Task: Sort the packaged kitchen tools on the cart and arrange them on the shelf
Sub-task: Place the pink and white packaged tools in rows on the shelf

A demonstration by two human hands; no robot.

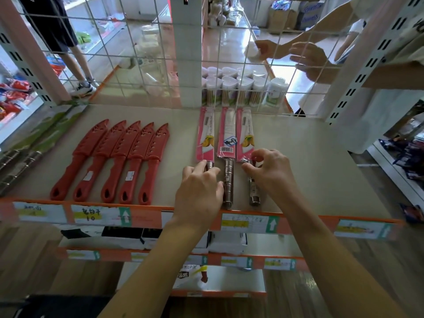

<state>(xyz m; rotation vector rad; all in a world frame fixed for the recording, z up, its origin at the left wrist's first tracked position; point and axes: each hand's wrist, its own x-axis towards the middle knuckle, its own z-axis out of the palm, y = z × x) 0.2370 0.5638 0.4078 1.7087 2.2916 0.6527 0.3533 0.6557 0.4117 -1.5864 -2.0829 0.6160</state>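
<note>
Near the middle of the front edge of the beige shelf board (309,168), three steel-handled knives in pink printed sleeves lie side by side. Their blades point toward the white wire grid (137,53) along the back edge. The left hand (199,191) lies on the handle of the left pink-sleeved knife (205,136), fingers nearly straight and merely resting there. The right hand (270,173) pinches the right pink-sleeved knife (246,134) between thumb and curled forefinger, where sleeve meets handle. The middle pink-sleeved knife (227,138) lies between them, barcode up. Toward the left edge, five red plastic sheathed knives (110,161) lie in a row, handles to the front.
</note>
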